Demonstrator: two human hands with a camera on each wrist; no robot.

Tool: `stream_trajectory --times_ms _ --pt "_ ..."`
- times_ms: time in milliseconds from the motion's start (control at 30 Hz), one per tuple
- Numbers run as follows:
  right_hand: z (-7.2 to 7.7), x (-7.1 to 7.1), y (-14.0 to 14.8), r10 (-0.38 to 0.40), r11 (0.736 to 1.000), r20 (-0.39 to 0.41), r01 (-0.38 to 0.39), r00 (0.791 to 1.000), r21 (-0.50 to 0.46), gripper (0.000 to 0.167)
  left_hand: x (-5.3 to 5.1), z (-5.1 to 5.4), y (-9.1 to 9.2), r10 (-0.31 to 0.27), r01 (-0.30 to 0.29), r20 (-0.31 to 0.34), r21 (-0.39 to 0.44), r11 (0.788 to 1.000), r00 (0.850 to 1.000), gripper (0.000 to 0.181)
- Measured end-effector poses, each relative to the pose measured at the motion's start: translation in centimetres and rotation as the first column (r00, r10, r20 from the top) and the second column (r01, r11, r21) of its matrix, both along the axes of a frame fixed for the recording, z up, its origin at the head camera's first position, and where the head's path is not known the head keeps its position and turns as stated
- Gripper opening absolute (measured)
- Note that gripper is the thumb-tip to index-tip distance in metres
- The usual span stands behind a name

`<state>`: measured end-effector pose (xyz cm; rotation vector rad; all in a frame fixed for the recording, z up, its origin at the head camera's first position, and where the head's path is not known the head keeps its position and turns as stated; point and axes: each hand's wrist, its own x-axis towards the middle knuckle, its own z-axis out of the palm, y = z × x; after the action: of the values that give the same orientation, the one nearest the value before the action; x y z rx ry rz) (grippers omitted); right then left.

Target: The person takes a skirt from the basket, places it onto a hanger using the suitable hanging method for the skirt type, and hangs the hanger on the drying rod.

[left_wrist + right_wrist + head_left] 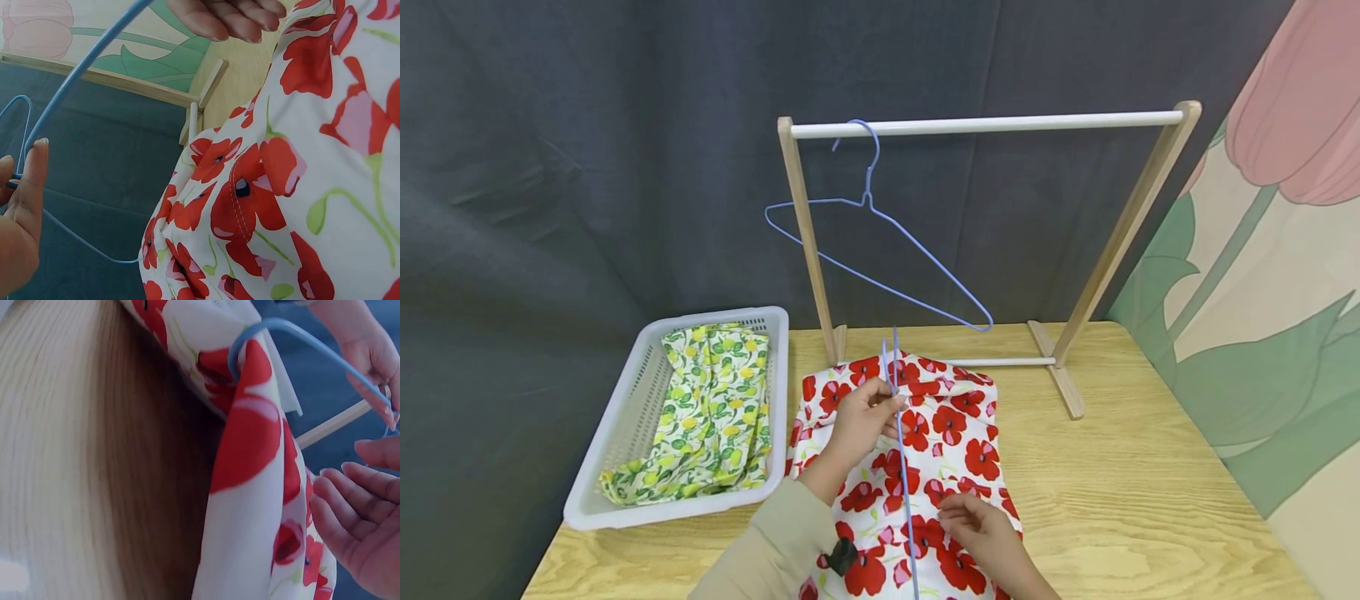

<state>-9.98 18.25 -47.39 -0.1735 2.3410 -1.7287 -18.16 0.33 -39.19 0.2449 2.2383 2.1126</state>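
The blue hanger (pixel 904 475) you have in hand stands almost edge-on above the poppy-print cloth (pixel 943 458), its long run pointing back toward you. Your left hand (pixel 859 421) pinches it near the neck, fingers closed on the wire, probably because a grip there lets you steer both arms at once. In the right wrist view its rounded near end meets a fold of the cloth; whether it sits inside or only against it, you cannot tell. Your right hand (pixel 981 529) hovers over the cloth's right side, fingers loosely extended and gripping nothing, seemingly free to manage the fabric. The cloth lies spread on the bench (pixel 1157 492) right before you, likely so both hands can reach it. Left of it, a white basket (pixel 781 400) keeps a folded lemon-print cloth (pixel 722 400) contained and off the working area. Behind stands a wooden rack (pixel 992 126), with a second hanger (pixel 868 182) hooked near its left post, which leaves most of the rail free, before a dark curtain (pixel 625 167).
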Motion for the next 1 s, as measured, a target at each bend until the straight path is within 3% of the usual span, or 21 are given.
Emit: stream_trajectory --times_ms 333,633,800,1000 --pt "1.1 0.4 -1.2 0.097 0.987 0.054 -0.089 0.994 -0.137 0.025 -0.1 0.1 0.2 0.007 -0.007 0.009 0.037 0.999 1.000 0.012" --pt "1.4 0.5 -1.6 0.219 0.953 -0.022 -0.219 0.975 -0.207 0.023 0.0 0.3 0.5 0.008 -0.009 0.015 0.068 0.998 1.000 0.014" --pt "1.4 0.7 -1.8 0.221 0.951 -0.045 -0.226 0.974 -0.213 0.024 0.1 0.7 0.6 0.017 -0.016 -0.009 0.074 0.997 1.000 0.013" --pt "1.5 0.8 -2.0 0.231 0.928 -0.018 -0.226 0.973 -0.296 0.026 0.3 1.0 0.7 0.030 -0.029 -0.016 0.074 0.997 0.999 0.014"
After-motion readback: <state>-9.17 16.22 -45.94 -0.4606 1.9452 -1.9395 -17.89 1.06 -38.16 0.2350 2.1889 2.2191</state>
